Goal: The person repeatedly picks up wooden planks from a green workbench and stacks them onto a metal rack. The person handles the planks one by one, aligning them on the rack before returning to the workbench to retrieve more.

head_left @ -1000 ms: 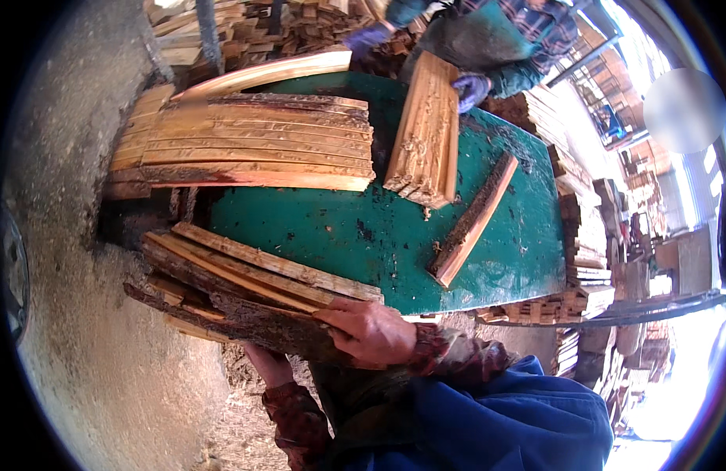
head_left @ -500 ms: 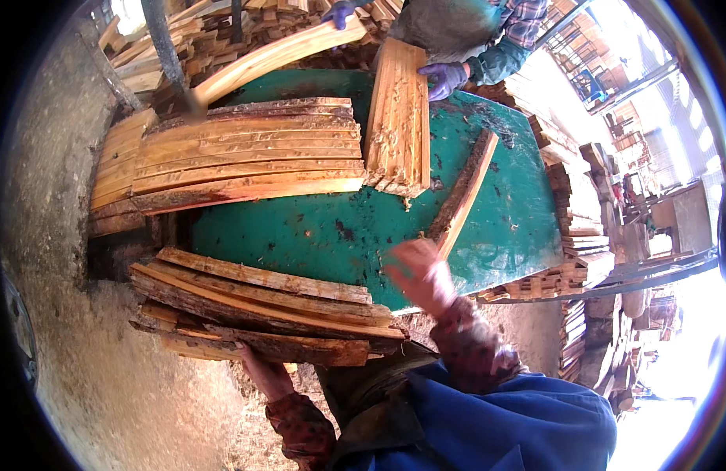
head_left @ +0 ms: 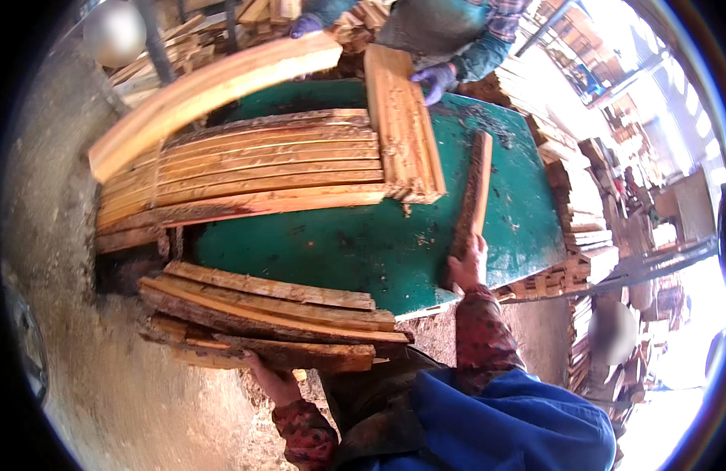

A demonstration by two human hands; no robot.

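Note:
On the right part of the green table (head_left: 323, 239) lies a bark-edged wooden strip (head_left: 475, 184). My right hand (head_left: 467, 265) is closed round its near end. Lower left, my left hand (head_left: 273, 382) grips the near side of a stack of rough bark-edged slats (head_left: 284, 314) at the table's near edge. Part of its fingers is hidden by the wood. Across the table, a co-worker's gloved hand (head_left: 306, 26) holds a wide pale plank (head_left: 221, 98) raised at an angle. The co-worker's other gloved hand (head_left: 435, 82) rests against an upright bundle of planed slats (head_left: 404, 125).
A row of flat slats (head_left: 276, 157) lies along the table's far left, butting against the upright bundle. More stacked wood (head_left: 575, 204) lines the right side. Offcuts (head_left: 351, 31) are heaped behind the table, and a dark metal post (head_left: 155, 43) stands at the far left.
My right hand has moved right and closed on the strip's near end, and the strip has turned more upright. The co-worker's raised plank has swung left over the row of slats.

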